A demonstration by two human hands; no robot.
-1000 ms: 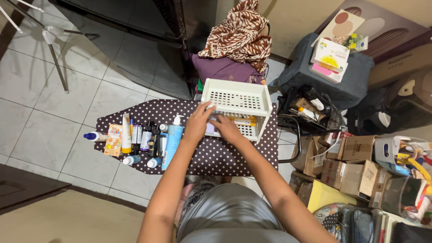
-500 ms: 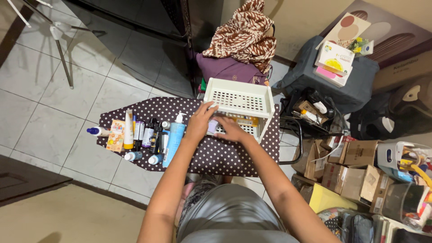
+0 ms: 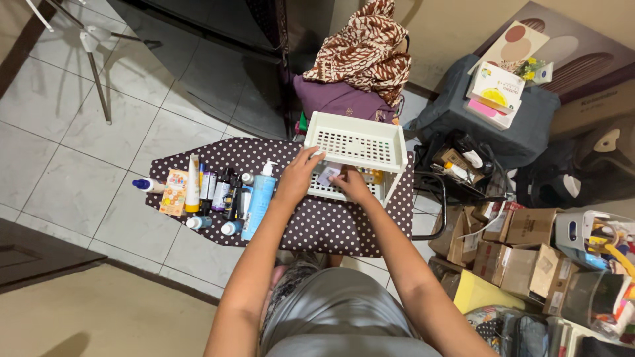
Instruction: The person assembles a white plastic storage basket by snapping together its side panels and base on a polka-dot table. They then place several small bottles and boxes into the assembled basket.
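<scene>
Standing at the polka-dot table (image 3: 317, 228), both the left hand (image 3: 297, 177) and right hand (image 3: 350, 187) pinch a small lilac packet (image 3: 327, 176) with their fingers inside the white two-tier rack (image 3: 357, 142), whose light frame could, I'd guess, get nudged off the far edge.

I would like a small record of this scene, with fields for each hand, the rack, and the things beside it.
left hand: at front edge of white plastic rack, touching small pale box
right hand: on the box, inside lower shelf
surface: dotted brown board
beside rack: bottles and tubes in a group, tall blue pump bottle nearest
</scene>
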